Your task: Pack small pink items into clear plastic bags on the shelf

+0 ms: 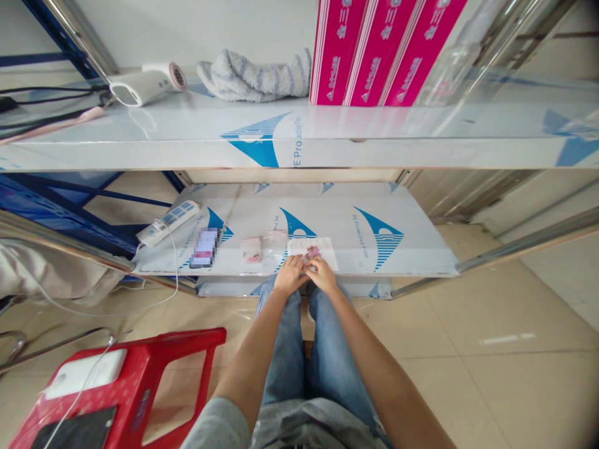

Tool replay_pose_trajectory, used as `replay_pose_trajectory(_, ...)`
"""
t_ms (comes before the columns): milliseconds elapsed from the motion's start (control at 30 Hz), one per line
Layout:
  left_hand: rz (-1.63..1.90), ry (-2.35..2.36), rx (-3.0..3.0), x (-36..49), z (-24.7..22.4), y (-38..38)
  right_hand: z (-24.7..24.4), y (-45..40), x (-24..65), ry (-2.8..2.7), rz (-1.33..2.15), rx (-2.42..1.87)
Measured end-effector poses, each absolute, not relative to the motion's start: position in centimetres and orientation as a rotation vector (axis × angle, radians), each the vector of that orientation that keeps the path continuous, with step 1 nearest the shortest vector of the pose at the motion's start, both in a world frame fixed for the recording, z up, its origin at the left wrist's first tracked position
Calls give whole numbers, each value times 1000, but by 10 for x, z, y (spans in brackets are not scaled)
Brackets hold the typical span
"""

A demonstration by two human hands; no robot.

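My left hand (289, 275) and my right hand (322, 274) meet at the front edge of the lower shelf. Both have their fingers bent and drawn together, and whatever sits between the fingertips is too small to make out. Just beyond them lies a white sheet (327, 249) bearing a little heap of pink beads or similar small pieces (312, 252). Left of the sheet are a small clear bag (253, 248) with pink bits inside and another clear plastic bag (274, 241).
A phone (204, 247) and a power strip (169, 222) lie on the lower shelf's left. The upper shelf (187, 134) holds a hair dryer (147, 85), a striped towel (262, 78), pink boxes (365, 56) and a clear bottle (444, 78). A red stool (154, 346) stands lower left.
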State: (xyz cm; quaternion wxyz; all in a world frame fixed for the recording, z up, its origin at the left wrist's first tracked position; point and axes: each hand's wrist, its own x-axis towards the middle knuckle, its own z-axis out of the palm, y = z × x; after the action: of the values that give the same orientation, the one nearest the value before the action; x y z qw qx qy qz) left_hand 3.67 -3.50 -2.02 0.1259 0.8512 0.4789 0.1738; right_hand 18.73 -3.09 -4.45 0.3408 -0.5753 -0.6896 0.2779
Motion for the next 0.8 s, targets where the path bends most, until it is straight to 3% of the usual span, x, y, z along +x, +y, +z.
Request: replay_pose_trajectory(800, 379, 1562, 2504, 39, -22, -32, -38, -28, 185, -1709, 845, -1744)
